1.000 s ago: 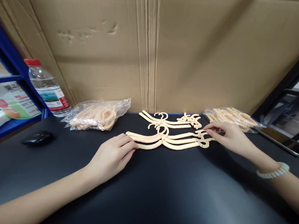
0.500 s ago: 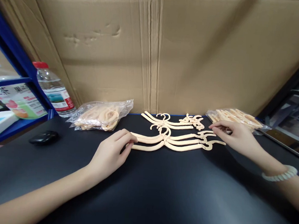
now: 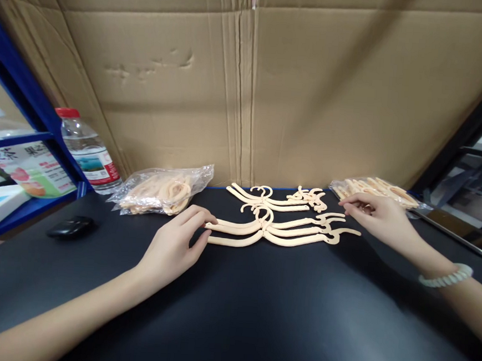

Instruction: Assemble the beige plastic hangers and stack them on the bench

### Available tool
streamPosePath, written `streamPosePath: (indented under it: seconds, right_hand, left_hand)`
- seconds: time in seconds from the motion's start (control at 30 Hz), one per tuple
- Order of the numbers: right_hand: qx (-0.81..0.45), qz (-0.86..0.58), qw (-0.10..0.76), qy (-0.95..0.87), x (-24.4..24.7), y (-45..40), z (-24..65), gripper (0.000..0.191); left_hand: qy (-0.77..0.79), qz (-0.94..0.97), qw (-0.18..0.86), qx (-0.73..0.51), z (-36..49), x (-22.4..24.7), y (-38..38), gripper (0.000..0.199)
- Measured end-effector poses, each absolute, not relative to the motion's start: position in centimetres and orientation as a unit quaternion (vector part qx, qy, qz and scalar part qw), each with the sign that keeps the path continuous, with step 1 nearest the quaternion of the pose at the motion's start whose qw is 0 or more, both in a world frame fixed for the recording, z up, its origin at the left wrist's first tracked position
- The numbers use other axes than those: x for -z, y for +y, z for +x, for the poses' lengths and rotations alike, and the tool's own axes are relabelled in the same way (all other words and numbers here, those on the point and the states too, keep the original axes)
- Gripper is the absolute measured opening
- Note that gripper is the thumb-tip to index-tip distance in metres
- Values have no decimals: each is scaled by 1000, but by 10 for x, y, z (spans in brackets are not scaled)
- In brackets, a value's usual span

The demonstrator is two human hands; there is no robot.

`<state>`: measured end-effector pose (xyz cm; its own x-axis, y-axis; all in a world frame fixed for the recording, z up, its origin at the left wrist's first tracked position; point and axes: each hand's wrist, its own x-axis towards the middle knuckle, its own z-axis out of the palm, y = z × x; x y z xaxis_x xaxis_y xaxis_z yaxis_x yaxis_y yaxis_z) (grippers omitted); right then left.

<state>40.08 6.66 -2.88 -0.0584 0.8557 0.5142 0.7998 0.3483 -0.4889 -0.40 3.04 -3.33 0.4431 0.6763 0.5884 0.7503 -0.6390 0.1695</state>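
Both hands are resting on the black worktop (image 3: 255,315), left hand (image 3: 172,247) and right hand (image 3: 377,218) touching opposite ends of the cream hangers (image 3: 279,231).

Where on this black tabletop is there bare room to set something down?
Free: the wide black tabletop in front of both hands. Crowded: the back edge, with cream plastic hangers between two clear bags of hangers.

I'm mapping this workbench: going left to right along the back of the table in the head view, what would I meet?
Water bottle → left bag of hangers → loose hangers → right bag of hangers → tablet.
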Motion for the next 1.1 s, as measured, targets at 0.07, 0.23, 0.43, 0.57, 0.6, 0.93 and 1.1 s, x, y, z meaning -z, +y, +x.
streamPosePath:
  seconds: [0.07,0.23,0.43,0.57,0.6,0.93,1.1]
  right_hand:
    - [-39,-567,379,-731,30,68,401,36]
    - [-40,-558,351,-751,32,69,397,36]
    - [-27,-538,330,-775,33,68,391,34]
    - [-30,-539,327,-775,35,69,393,33]
    - [-29,-542,326,-774,35,70,395,33]
    - [15,-481,234,-845,33,106,398,25]
    - [2,-446,178,-877,24,128,395,21]
  left_hand:
    - [-421,-849,55,315,-4,33,31,15]
    - [-417,-855,50,304,-5,29,32,14]
    - [-414,-855,62,307,-6,23,33,15]
    - [-411,-856,64,308,-6,19,33,16]
    - [-410,-857,62,307,-6,18,33,16]
    - [-396,-892,58,211,0,6,66,24]
    - [-385,-907,54,160,21,10,115,23]
